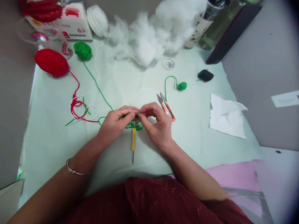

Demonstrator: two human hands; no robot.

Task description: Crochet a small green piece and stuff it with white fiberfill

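Note:
My left hand [113, 122] and my right hand [157, 123] meet at the fingertips, both pinched closed over a loose bundle of green yarn [138, 125]. The small bit right between the fingertips is mostly hidden by the fingers. Below them a crochet hook with a yellow handle [134, 139] points towards me, its upper end covered by the yarn and fingers. From a green yarn ball [83, 50] at the back left, a strand runs to my left hand. Thread snips with orange handles [168, 111] lie beside my right hand.
Red yarn [51, 63], white yarn [97, 21] and tangled strands lie to the left. White stuffing [149, 40] fills the back. A small green crocheted piece [181, 86], a dish of rings [169, 63], a black object [205, 75] and white paper [226, 116] lie to the right.

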